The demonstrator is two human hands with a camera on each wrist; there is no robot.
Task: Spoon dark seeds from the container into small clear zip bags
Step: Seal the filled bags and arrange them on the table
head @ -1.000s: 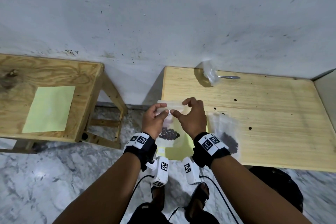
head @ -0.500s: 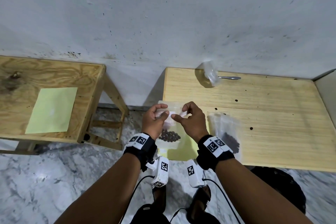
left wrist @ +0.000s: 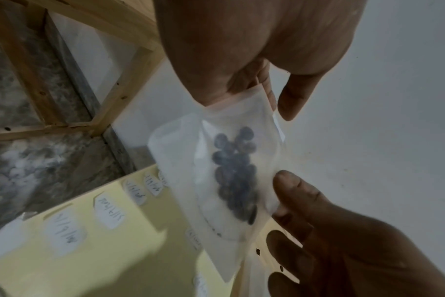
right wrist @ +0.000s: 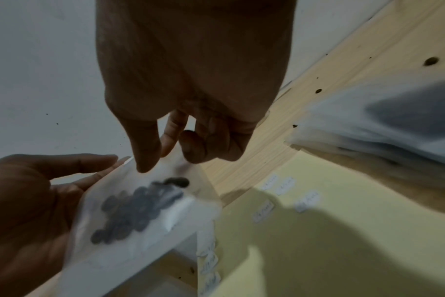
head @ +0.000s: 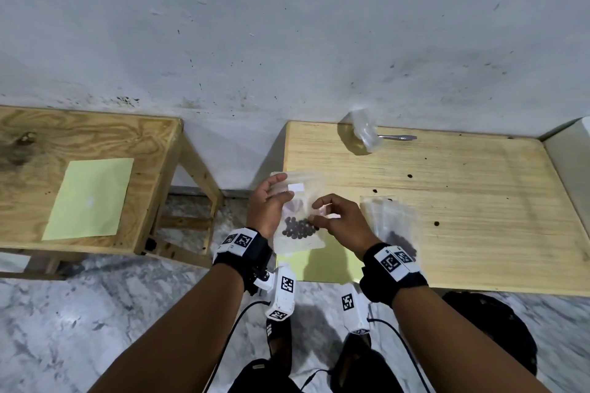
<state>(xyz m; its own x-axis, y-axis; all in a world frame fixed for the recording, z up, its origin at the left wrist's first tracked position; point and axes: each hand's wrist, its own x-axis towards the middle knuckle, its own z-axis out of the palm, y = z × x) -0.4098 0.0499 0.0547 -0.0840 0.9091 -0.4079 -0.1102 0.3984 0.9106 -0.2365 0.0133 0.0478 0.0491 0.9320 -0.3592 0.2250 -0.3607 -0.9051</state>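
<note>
A small clear zip bag with dark seeds in its lower half hangs over the light wooden table's left front corner. My left hand holds its upper left, thumb across the front beside a white label, fingers behind. My right hand pinches the bag's right edge level with the seeds. In the right wrist view the right hand's thumb presses on the bag above the seeds. At the table's back lie a crumpled clear bag and a metal spoon.
A pile of filled bags lies on the table just right of my right hand. Under the hands lies a yellow sheet carrying handwritten labels. Loose seeds dot the tabletop. A second wooden table with a green sheet stands to the left.
My right hand has dropped from the bag's top edge to its right side by the seeds. The left hand keeps the top, and the white label now shows on the bag's front.
</note>
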